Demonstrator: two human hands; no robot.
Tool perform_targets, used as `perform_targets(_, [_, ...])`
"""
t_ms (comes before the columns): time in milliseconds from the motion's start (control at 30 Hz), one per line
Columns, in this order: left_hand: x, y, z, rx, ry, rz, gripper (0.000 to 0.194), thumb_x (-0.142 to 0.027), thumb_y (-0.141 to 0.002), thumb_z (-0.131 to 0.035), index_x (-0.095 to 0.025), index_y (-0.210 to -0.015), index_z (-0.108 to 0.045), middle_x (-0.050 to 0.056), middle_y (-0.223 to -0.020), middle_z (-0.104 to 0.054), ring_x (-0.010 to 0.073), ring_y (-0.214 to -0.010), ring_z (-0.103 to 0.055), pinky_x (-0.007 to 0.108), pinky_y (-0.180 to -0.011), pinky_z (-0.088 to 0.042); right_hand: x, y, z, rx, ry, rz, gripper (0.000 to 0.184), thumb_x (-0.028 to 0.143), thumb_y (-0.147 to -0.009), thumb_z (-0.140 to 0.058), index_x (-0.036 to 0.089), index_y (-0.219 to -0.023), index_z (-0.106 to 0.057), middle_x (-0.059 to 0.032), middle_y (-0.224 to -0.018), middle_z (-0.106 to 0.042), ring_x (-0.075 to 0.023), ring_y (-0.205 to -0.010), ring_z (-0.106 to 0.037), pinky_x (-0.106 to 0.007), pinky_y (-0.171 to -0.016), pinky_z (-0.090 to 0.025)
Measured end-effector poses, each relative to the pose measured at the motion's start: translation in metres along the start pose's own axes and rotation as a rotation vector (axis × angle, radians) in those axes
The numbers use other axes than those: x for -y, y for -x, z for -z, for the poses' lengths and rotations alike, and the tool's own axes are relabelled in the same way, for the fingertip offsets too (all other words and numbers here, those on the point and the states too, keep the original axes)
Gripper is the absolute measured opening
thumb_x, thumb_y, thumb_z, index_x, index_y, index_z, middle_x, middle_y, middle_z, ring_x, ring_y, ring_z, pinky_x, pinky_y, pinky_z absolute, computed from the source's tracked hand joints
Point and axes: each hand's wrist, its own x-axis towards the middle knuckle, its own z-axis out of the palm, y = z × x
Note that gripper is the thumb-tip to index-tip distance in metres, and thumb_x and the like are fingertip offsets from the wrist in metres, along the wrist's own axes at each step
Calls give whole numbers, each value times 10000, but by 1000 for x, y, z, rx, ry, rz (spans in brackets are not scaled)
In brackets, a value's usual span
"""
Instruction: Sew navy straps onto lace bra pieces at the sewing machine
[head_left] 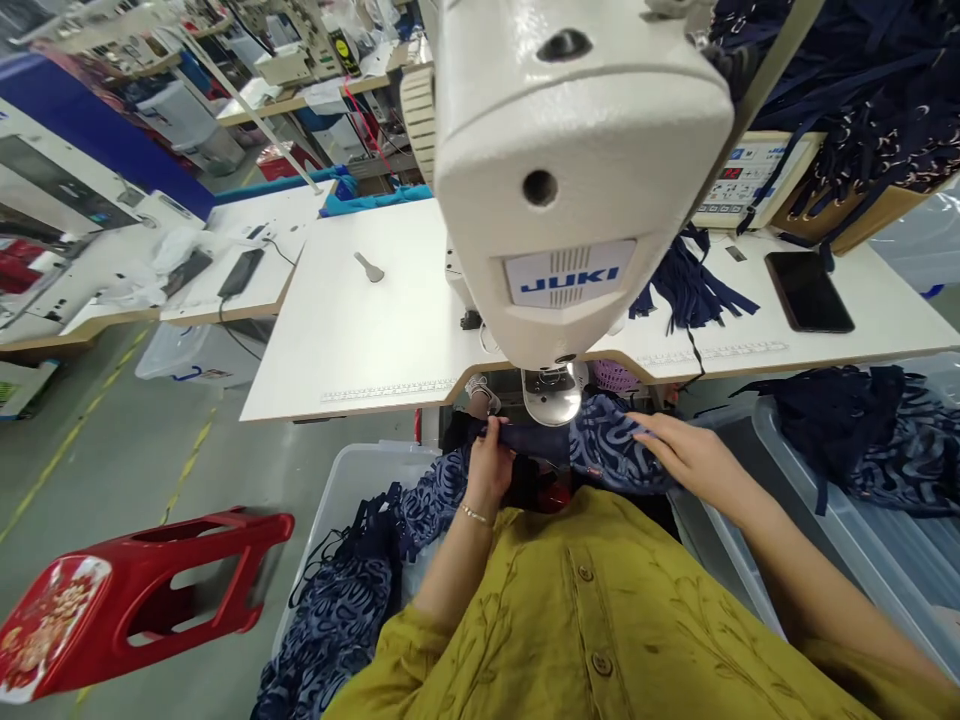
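A navy patterned bra (613, 446) is stretched between my two hands, just below the machine's needle area and in front of the table's edge. My left hand (491, 467) pinches its plain dark-blue band at the left. On the right, my right hand (688, 452) grips the patterned cup by its upper edge, fingers lying over the fabric. Above the bra hangs the white JUKI sewing machine head (574, 230). Its rounded metal plate (551, 397) sits close over the fabric, and the needle itself is hidden from view.
Patterned garments (337, 600) fill a clear bin at my left; more garments (892, 440) lie in bins at right. On the white table (375, 330) are a small grey tool (369, 267), navy straps (697, 290) and a phone (808, 291). A red stool (180, 590) stands left.
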Motion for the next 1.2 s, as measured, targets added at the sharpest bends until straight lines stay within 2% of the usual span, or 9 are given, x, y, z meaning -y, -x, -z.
perform_targets(100, [-36, 39, 2, 85, -106, -29, 421, -540, -859, -580, -131, -796, -658, 73, -671, -697, 161, -572, -651, 256, -561, -526, 18, -19, 5, -30, 16, -4, 454, 483, -955, -434, 222, -1309, -547, -119, -1240, -619, -285, -1124, -592, -413, -943, -480])
perform_targets(200, [-60, 83, -12, 350, -423, -62, 448, -551, -843, -596, -115, -803, -688, 94, -670, -720, 187, -570, -671, 302, -599, -563, 50, -32, -4, 83, -214, 152, 462, 486, -957, -434, 209, -1319, -512, -119, -1319, -572, -266, -1230, -517, -405, -1023, -429])
perform_targets(300, [-75, 112, -30, 521, -691, -241, 408, -522, -879, -556, -144, -814, -698, 70, -715, -730, 178, -625, -678, 291, -617, -562, 75, -35, -9, 181, -473, 238, 391, 479, -966, -418, 214, -1207, -575, -90, -1146, -655, -217, -1062, -608, -333, -910, -488])
perform_targets(467, [-92, 125, -55, 597, -864, -311, 338, -476, -897, -557, -172, -959, -689, 47, -765, -744, 154, -653, -669, 250, -607, -534, 86, -36, 17, 32, -628, 41, 264, 439, -917, -534, 215, -1032, -617, -4, -773, -640, -141, -689, -588, -243, -628, -465])
perform_targets(733, [-90, 108, -66, 487, -932, -467, 457, -496, -949, -437, -174, -718, -664, 35, -677, -716, 138, -598, -641, 242, -583, -502, 89, -61, 42, 22, -603, -63, 273, 461, -896, -540, 205, -863, -631, 0, -779, -626, -145, -728, -568, -255, -670, -438])
perform_targets(900, [-84, 96, -51, -96, -1240, -1278, 291, -397, -923, -545, -181, -746, -628, 31, -653, -663, 171, -663, -633, 299, -665, -480, 76, -80, 26, -51, -470, -131, 277, 466, -888, -531, 215, -771, -533, 28, -696, -540, -133, -658, -483, -260, -616, -392])
perform_targets(1000, [-84, 92, -50, 103, -1521, -1612, 188, -314, -921, -576, -178, -1034, -640, 77, -1064, -711, 219, -1056, -632, 361, -925, -454, 69, -89, 20, -39, -430, -102, 247, 434, -882, -545, 220, -765, -504, 29, -713, -544, -140, -673, -494, -271, -637, -396])
perform_targets(1100, [-81, 86, -50, 248, -1735, -1603, 379, -386, -949, -511, -155, -1246, -554, 86, -1361, -571, 233, -1308, -472, 398, -1077, -353, 66, -91, 18, -70, -457, -97, 228, 447, -890, -539, 229, -834, -508, 21, -738, -564, -153, -689, -532, -280, -644, -420])
perform_targets(1200, [-77, 81, -48, 205, -1809, -1556, 456, -421, -964, -460, -162, -1338, -488, 83, -1424, -510, 233, -1354, -419, 429, -1075, -338, 63, -85, 20, -156, -493, -71, 225, 433, -937, -478, 241, -1036, -542, -19, -872, -623, -183, -810, -587, -305, -726, -461])
